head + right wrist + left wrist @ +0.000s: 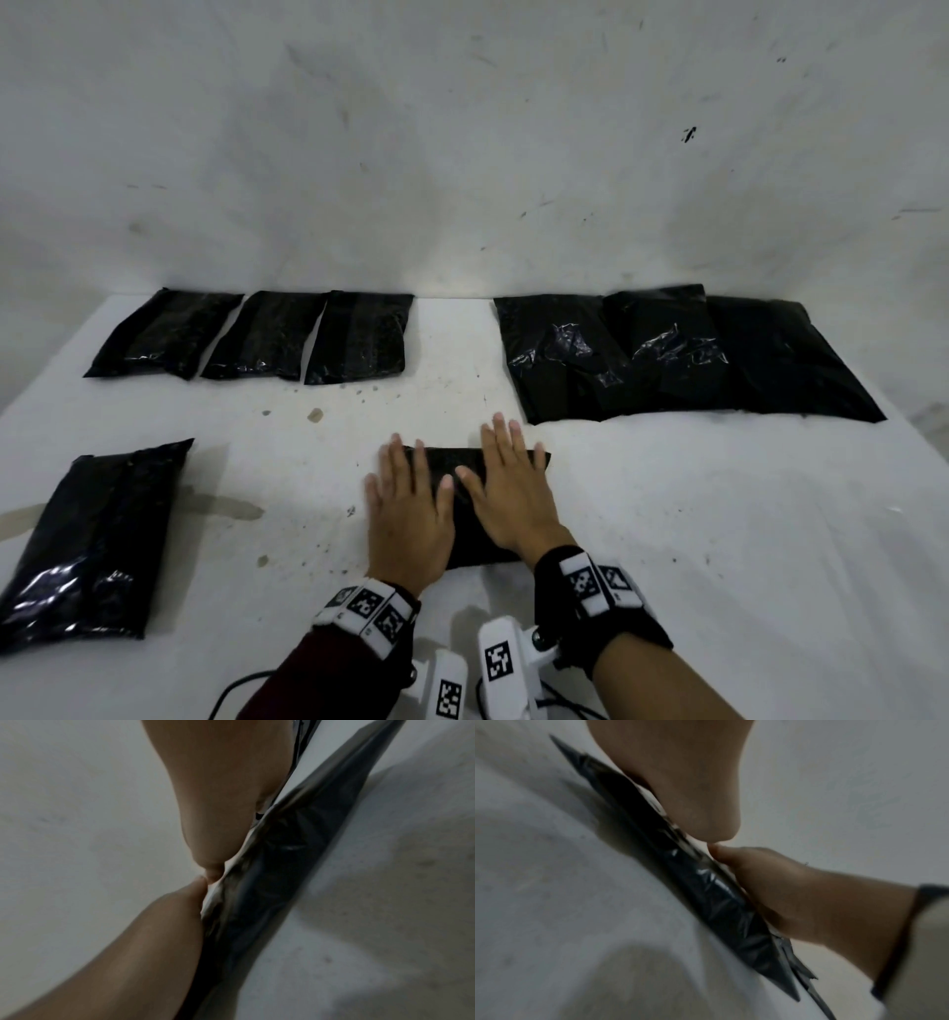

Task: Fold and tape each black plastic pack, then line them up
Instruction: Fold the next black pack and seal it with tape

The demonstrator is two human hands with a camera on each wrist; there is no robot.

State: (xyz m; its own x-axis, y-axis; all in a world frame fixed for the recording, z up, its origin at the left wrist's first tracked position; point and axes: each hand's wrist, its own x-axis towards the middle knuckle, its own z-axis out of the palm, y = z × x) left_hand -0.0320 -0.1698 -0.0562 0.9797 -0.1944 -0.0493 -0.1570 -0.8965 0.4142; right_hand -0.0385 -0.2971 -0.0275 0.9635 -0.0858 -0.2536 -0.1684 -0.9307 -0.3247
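Observation:
A black plastic pack (464,524) lies near the front middle of the white table (667,514). Both hands press flat on it with straight fingers: my left hand (405,506) covers its left part, my right hand (508,485) its right part, thumbs nearly touching. In the left wrist view the pack (706,886) shows edge-on under my left hand (693,791), with the right hand (795,892) opposite. The right wrist view shows the pack (282,872) beneath my right hand (218,811), thumb tips meeting the left hand (154,943).
Three folded black packs (257,334) sit side by side at the back left. A heap of larger unfolded black packs (678,354) lies at the back right. One more pack (97,539) rests at the front left. A white wall stands behind the table.

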